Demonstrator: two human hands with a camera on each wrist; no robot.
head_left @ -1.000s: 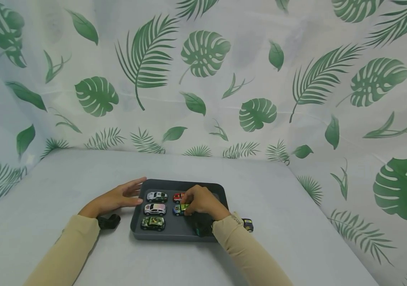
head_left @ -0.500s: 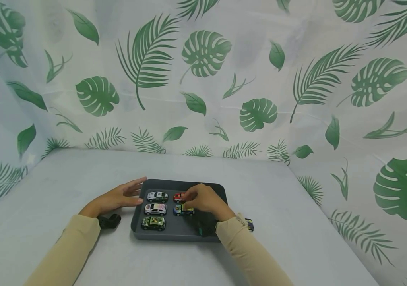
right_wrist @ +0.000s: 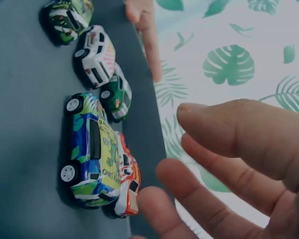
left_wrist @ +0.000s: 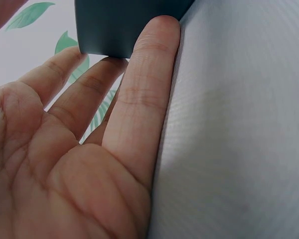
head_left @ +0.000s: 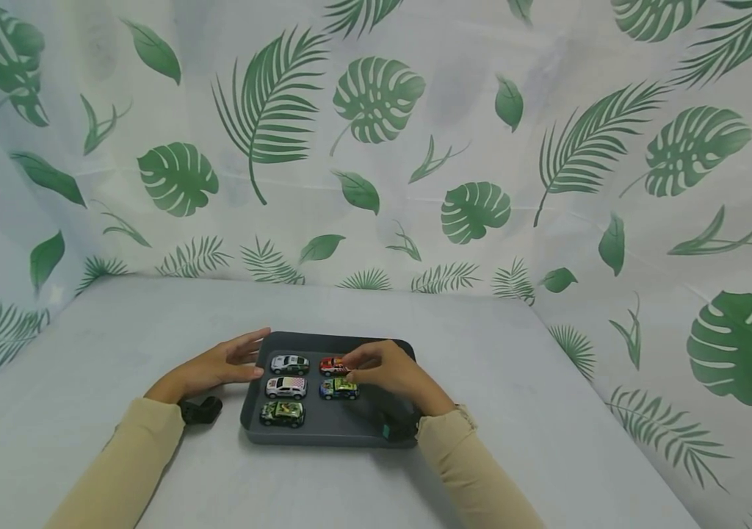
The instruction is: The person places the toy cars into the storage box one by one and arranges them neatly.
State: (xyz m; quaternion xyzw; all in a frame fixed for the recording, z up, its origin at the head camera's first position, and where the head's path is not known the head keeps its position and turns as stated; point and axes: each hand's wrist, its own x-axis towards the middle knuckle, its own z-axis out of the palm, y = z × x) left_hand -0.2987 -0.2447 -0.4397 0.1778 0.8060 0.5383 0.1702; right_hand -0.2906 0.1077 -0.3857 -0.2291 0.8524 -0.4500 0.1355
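In the head view, my right hand (head_left: 392, 371) hovers with fingers apart over the right part of a grey tray (head_left: 323, 441). Just left of its fingertips sits a blue, green and yellow toy car (right_wrist: 92, 154); behind that stands a red and white toy car (head_left: 331, 365). The right wrist view shows the hand holding nothing. My left hand (head_left: 217, 365) has its fingers extended against the tray's left wall (left_wrist: 124, 30). A white and green toy car (head_left: 289, 364), a white one with pink checks (head_left: 286, 387) and a camouflage-patterned one (head_left: 281, 414) form the tray's left column.
The tray lies on a white-covered table (head_left: 204, 477). A leaf-patterned cloth (head_left: 416, 220) encloses the back and sides. Black wrist devices (head_left: 200, 410) sit by both sleeves.
My right hand has let go of the blue, green and yellow toy car and drawn back to the right, its fingers spreading. My left hand stays where it was.
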